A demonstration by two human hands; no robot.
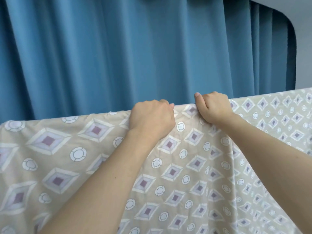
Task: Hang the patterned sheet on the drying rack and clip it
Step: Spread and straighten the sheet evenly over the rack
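Blue curtain (101,56) behind the beige patterned sheet (194,166), rack presumably underneath.

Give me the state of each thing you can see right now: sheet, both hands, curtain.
patterned sheet: draped over a top edge, creased between the hands, no clip visible on it.
left hand: fingers curled over the sheet's top edge, gripping it.
right hand: gripping the top edge, thumb raised.
blue curtain: drawn closed behind the sheet, hanging in folds.
drying rack: hidden under the sheet.
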